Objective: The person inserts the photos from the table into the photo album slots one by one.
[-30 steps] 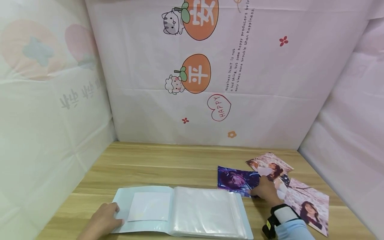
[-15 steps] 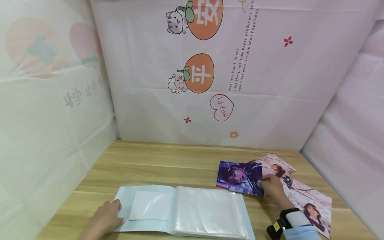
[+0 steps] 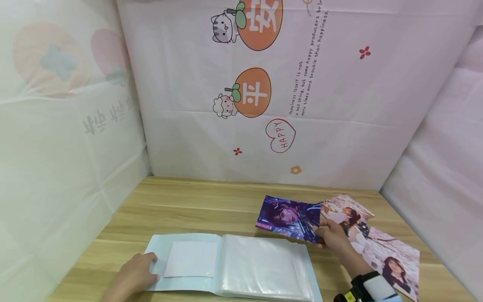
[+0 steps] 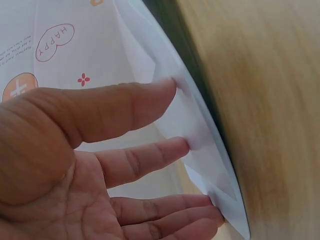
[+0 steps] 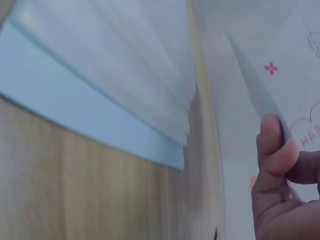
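An open photo album with a light blue cover and clear plastic sleeves lies flat on the table. My left hand rests at its left cover, and the left wrist view shows the fairly straight fingers touching the cover's inner face. Right of the album, my right hand pinches the right edge of a purple-blue photo between thumb and fingers. In the right wrist view this photo appears almost edge-on, raised beyond the sleeves.
Two pink blossom photos overlap at the right: one at the back and one nearer the front. A white card sits in the left cover's pocket. Printed white cloth walls in the wooden table behind and on both sides.
My right hand has lifted the purple-blue photo from beside the blossom photos and carried it leftward, toward the album's upper right. My left hand stays at the cover.
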The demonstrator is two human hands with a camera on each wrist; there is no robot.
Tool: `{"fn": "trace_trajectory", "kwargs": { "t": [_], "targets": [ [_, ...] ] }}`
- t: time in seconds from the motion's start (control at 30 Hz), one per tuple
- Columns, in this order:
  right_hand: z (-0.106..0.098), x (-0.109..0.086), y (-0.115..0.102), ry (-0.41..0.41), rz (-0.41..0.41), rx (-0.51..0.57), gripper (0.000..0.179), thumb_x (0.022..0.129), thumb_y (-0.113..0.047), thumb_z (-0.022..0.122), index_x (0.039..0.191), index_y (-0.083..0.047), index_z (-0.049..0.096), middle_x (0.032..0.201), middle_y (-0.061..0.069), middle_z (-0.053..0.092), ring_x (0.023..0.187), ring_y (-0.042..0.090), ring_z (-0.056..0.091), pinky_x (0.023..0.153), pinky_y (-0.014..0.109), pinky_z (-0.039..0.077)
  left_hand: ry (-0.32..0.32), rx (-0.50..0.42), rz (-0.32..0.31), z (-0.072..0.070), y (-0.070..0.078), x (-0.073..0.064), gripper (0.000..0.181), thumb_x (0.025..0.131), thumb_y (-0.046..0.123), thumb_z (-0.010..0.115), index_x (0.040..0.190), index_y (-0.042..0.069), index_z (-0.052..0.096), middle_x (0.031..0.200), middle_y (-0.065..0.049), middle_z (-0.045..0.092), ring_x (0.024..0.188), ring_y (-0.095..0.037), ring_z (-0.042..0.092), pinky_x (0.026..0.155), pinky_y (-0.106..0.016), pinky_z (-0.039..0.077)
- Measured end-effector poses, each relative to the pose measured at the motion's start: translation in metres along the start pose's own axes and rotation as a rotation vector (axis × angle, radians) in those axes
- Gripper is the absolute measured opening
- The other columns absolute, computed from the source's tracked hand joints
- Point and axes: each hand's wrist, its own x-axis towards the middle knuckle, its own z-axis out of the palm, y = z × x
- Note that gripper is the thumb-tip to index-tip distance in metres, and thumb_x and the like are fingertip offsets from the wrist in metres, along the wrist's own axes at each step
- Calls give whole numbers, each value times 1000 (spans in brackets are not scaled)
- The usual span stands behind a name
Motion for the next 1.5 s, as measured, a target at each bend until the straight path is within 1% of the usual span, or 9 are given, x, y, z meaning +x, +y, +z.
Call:
{"fn": "trace_trajectory", "kwargs": {
  "t": [0.17,0.27,0.4,0.53,0.67,0.87,1.03,1.33,1.5],
  "targets": [
    [22,-11,-5,-69,28,39,27,93,-6,52,111,6,36,72,6,54,58,13,50,49,23,45,-10,-17,-14,-1,-1,0,40,71,17,75,101,-5,62,94,-18,60,94,-44,54,79,-56,44],
    [34,-18,-9,-111,40,71,27,92,-6,52,111,4,37,73,8,60,59,17,58,46,21,43,0,-22,-15,-1,-2,0,40,71,17,76,102,-4,63,95,-20,60,95,-44,53,79,-56,43],
    [48,-26,-14,-227,20,119,26,90,-6,54,108,4,37,74,10,64,61,21,63,44,19,41,20,-25,-12,-1,-2,1,39,70,17,76,102,-4,64,97,-21,60,96,-45,53,80,-56,43],
    [60,-32,-16,-371,1,141,27,89,-6,54,107,5,36,74,10,64,61,20,63,44,19,42,27,-25,-16,-2,-2,2,39,70,17,76,102,-3,64,98,-22,60,97,-45,53,80,-57,42],
    [69,-36,-18,-442,-15,142,27,89,-6,53,108,7,37,76,13,65,61,21,64,44,19,42,24,-24,-12,-2,-3,1,39,71,17,75,103,-3,64,99,-24,60,97,-46,52,81,-57,42],
    [76,-38,-21,-463,-18,122,27,89,-7,53,108,8,41,79,16,66,60,21,63,43,20,42,19,-33,-5,-4,-2,1,39,72,15,75,103,-4,64,101,-24,59,100,-47,51,82,-57,41],
    [80,-40,-23,-463,-35,113,28,87,-6,55,107,9,43,76,15,65,57,19,62,42,19,41,16,-24,11,-4,-3,0,39,72,16,75,103,-5,63,101,-25,59,98,-47,52,81,-56,41],
    [85,-39,-27,-440,-62,101,25,85,-5,56,102,10,46,73,14,63,53,16,61,40,19,41,21,-26,7,-3,-3,-2,40,72,17,75,103,-4,63,101,-24,59,98,-46,51,81,-56,41],
    [87,-39,-28,-430,-62,89,28,86,-6,56,106,10,44,73,15,64,52,17,61,40,19,42,23,-25,10,-2,-4,-2,40,71,17,75,103,-4,63,100,-24,59,98,-46,52,81,-56,41]
  ]
}}
